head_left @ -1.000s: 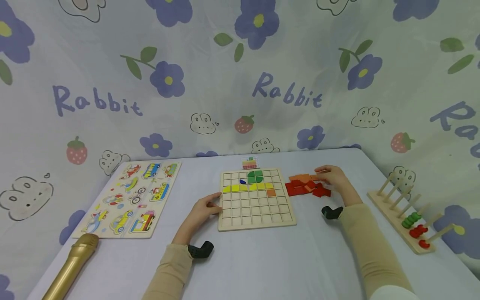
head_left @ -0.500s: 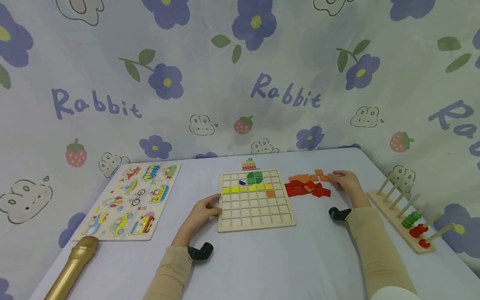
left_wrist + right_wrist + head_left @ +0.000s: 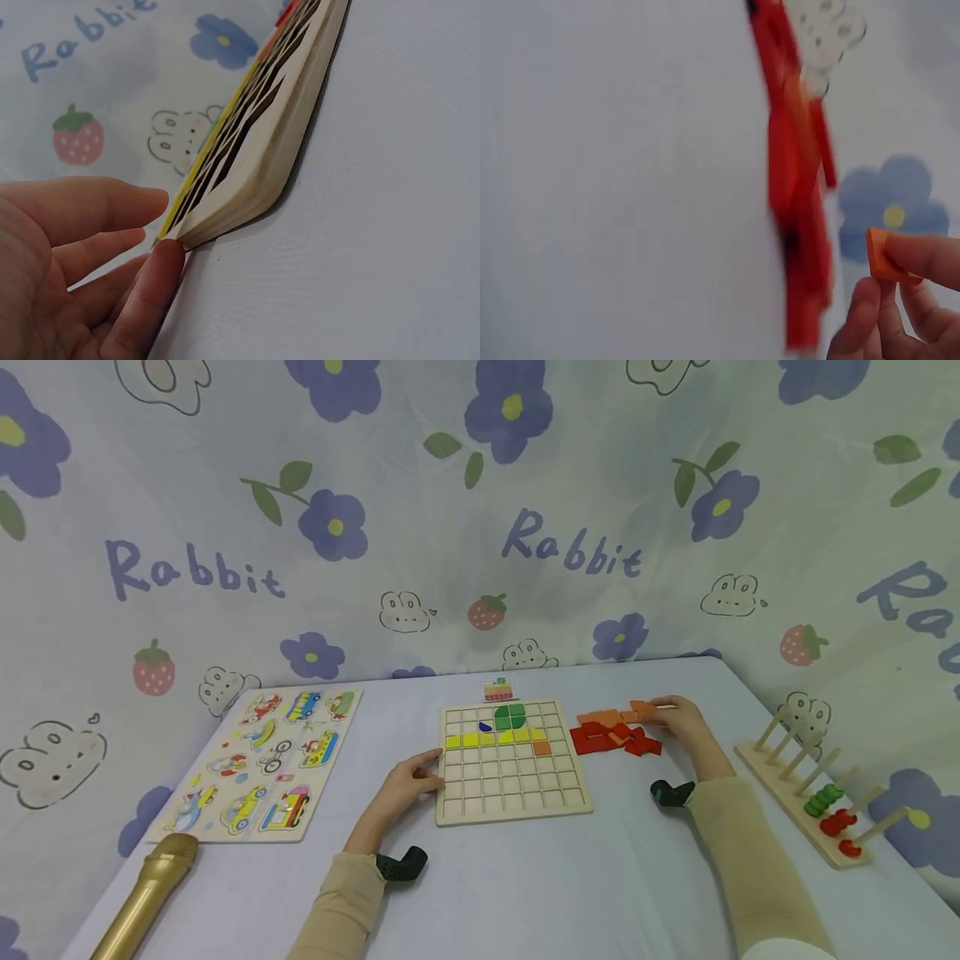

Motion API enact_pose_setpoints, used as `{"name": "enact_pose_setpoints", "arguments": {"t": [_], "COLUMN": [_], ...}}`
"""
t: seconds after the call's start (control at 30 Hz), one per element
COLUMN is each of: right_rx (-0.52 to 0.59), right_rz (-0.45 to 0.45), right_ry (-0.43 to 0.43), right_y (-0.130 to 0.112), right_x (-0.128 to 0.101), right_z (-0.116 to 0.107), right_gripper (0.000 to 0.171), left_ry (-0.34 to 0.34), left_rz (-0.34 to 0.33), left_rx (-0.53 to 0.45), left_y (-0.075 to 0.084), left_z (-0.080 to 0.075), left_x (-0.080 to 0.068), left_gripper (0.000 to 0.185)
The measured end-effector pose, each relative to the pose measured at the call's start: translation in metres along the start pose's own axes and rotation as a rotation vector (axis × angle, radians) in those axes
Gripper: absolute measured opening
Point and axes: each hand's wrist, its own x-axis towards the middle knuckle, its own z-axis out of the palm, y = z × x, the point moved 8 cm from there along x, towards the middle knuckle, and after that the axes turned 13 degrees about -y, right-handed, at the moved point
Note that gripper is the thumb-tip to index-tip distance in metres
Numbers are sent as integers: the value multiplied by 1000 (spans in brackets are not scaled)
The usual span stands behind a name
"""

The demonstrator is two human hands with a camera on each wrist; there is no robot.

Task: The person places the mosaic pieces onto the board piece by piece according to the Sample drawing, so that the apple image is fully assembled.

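Observation:
A wooden grid board (image 3: 495,787) holds a row of yellow pieces (image 3: 471,739), several green pieces (image 3: 510,717) that form a rounded shape, a small blue piece (image 3: 485,727) and one orange square tile (image 3: 542,747). My left hand (image 3: 401,787) rests at the board's left edge; in the left wrist view the fingertips touch its corner. To the right of the board lie red tiles (image 3: 591,741) and loose orange tiles (image 3: 598,718), some overlapping. Above their right end my right hand (image 3: 681,720) pinches an orange square tile (image 3: 879,259) between thumb and fingers.
A small picture card (image 3: 499,688) stands behind the board. Left are a picture puzzle board (image 3: 281,727) and a gold microphone (image 3: 146,893). At the right stands a wooden peg rack (image 3: 798,802) with green and red beads. A printed cloth hangs behind the table.
My right hand moved right, spreading orange tiles apart, then came back left and now holds an orange tile. My left hand stayed at the board's edge.

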Motion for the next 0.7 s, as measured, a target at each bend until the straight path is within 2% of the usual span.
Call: {"name": "enact_pose_setpoints", "arguments": {"t": [0.13, 0.23, 0.27, 0.33, 0.4, 0.47, 0.5, 0.57, 0.7], "right_rx": [202, 338, 381, 413, 404, 382, 351, 283, 131], "right_rz": [-54, -94, -88, -96, -104, -94, -103, -105, -100], "right_ry": [-173, -315, -339, -389, -429, -432, -447, -457, -424], "right_y": [-21, -35, -38, -44, -49, -51, -52, -53, -53], "right_x": [-5, -6, -7, -8, -10, -11, -12, -11, -10], "right_z": [35, 65, 73, 90, 105, 117, 123, 133, 148], "right_gripper": [54, 47, 40, 38, 37, 39, 43, 40, 32], "left_ry": [2, 4, 4, 5, 6, 7, 8, 11, 10], "left_rz": [0, 1, 0, -3, -5, -5, -4, -3, 4], "left_rx": [-1, 1, 0, -2, -2, -1, 1, 5, 16], "left_y": [-1, -1, -1, -1, -1, 0, 0, 0, 1], "left_z": [0, 0, 0, 0, 0, 0, 0, 0, 0], "left_x": [0, -1, -1, -1, -1, -1, -1, 0, 0], "left_gripper": [60, 60, 60, 61, 61, 61, 61, 60, 60]}}
